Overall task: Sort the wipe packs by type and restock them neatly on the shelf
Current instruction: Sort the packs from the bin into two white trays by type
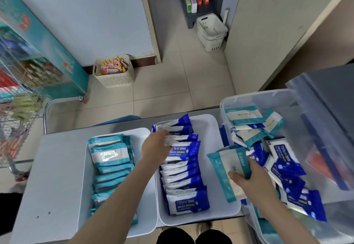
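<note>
A: Teal sorted so far: teal packs (112,157) in rows in the left tray (83,178), left of the middle tray (210,126). Blue packs (183,169) filed inside it.

B: Remaining?

A: Plenty, at a guess. Mixed packs (283,159) loose in the clear bin (254,95), right of the middle tray. No shelf stocked yet.

B: Grips?

A: Right grip (249,181) pinching one teal pack (224,169) above the middle tray's right edge. Left grip (155,147) on the blue row; pinching or pressing, cannot tell.

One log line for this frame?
phase: sorting | left hand: on blue packs in middle tray | right hand: holds teal pack | clear bin: mixed packs remain
</note>
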